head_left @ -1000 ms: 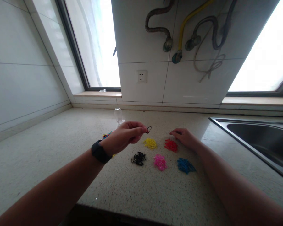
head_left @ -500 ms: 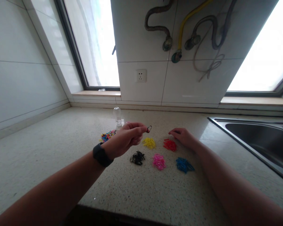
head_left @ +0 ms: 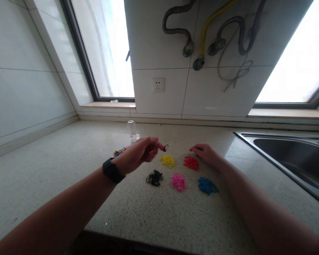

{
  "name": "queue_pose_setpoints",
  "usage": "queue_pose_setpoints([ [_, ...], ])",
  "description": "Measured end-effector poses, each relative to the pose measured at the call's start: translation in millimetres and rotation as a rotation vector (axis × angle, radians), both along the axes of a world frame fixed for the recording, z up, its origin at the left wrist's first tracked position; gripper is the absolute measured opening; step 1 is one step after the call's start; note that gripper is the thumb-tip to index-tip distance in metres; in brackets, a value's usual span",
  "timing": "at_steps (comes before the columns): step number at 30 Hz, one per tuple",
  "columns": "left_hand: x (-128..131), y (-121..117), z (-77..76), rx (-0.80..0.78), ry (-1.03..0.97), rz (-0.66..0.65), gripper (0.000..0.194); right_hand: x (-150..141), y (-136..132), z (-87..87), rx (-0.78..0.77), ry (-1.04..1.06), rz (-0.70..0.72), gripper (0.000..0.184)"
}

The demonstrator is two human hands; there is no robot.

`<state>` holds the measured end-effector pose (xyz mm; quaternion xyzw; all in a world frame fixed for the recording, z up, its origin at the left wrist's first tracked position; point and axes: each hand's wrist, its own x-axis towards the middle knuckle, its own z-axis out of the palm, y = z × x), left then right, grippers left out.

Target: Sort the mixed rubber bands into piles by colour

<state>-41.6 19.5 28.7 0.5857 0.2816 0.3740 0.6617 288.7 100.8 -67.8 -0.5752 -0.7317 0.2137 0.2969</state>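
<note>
My left hand (head_left: 142, 152), with a dark watch (head_left: 113, 170) on its wrist, is raised over the counter. A small black rubber band (head_left: 166, 147) hangs at its fingertips. Loosely curled, my right hand (head_left: 204, 153) rests on the counter behind the red rubber bands (head_left: 191, 163), with nothing visible in its fingers. Below my left fingertips lie yellow rubber bands (head_left: 167, 161). Nearer me are separate piles of black rubber bands (head_left: 154, 178), pink rubber bands (head_left: 179, 182) and blue rubber bands (head_left: 207, 185). A mixed-colour heap (head_left: 120, 152) is partly hidden behind my left hand.
A clear bottle-like container (head_left: 132, 130) stands upright behind my left hand. The speckled counter (head_left: 149, 219) ends in a front edge near me. A metal sink (head_left: 255, 141) is set in on the right. Hoses and a socket (head_left: 158, 85) are on the tiled wall.
The black rubber band has tipped down slightly and left at my left fingertips as the finger grip shifted. My right hand stays in place. The view has shifted slightly.
</note>
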Motion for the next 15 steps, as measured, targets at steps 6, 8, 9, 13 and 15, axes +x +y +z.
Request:
queue_pose_setpoints([
  [6, -19.1, 18.5, -2.5, 0.008, 0.337, -0.054, 0.052, -1.6, -2.2, 2.8, 0.005, 0.0, -0.008, 0.038],
  [8, -22.6, 22.6, -5.0, 0.049, 0.461, -0.065, 0.052, -1.4, -1.7, 2.3, 0.001, -0.005, -0.01, 0.038],
  [9, -23.9, 24.3, -6.8, 0.077, 0.526, -0.079, 0.05, -1.2, -1.2, 1.8, -0.003, -0.01, -0.01, 0.038],
  [13, -27.1, 30.3, -17.7, 0.212, 0.756, -0.134, 0.037, -0.4, 0.3, 0.6, 0.002, -0.014, 0.003, 0.039],
  [15, -27.9, 32.3, -23.5, 0.273, 0.835, -0.143, 0.036, -0.5, 0.3, 0.7, 0.002, -0.015, 0.003, 0.039],
])
